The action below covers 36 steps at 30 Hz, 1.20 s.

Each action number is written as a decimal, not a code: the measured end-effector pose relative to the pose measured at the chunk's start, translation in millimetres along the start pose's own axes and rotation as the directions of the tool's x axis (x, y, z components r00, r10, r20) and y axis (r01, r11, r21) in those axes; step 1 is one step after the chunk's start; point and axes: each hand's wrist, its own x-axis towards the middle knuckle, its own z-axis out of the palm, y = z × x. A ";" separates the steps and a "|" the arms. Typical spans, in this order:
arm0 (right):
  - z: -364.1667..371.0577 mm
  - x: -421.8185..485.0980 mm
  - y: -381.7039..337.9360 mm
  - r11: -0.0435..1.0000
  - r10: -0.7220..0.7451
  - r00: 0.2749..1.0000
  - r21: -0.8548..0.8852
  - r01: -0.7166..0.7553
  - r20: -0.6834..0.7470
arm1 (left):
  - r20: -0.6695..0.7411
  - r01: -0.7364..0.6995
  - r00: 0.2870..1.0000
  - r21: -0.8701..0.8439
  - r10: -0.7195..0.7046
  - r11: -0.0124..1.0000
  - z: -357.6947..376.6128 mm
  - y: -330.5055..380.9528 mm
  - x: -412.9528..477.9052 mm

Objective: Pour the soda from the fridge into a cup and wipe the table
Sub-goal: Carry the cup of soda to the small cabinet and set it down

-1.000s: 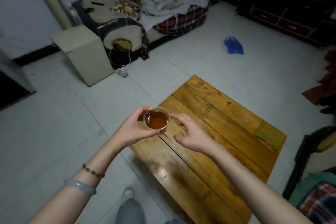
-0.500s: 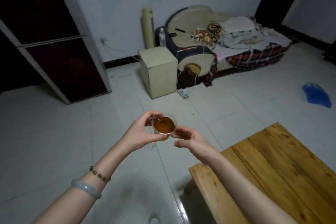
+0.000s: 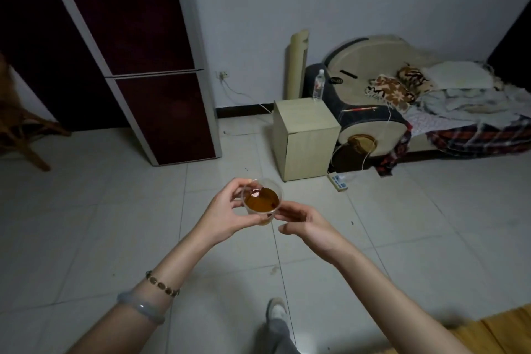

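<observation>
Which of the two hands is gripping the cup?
The left hand, wearing bracelets: its fingers curl around the cup. The right hand lies open beside it, fingers straight.

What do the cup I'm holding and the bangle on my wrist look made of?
The cup looks like thin clear plastic, glossy: the amber drink shows through its wall. The bangle looks like pale translucent stone or glass, smoothly polished.

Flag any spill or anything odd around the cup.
No spill shows. The cup, nearly brimful of brown drink, is held by the left hand over floor tiles, away from the table. Small dark specks mark the tiles; their nature is unclear.
</observation>
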 end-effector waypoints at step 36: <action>-143.5 572.4 -168.4 0.994 0.020 0.995 0.104 -0.010 -0.093 | 0.161 -0.069 0.985 0.013 0.066 0.998 -188.7 -100.8 599.9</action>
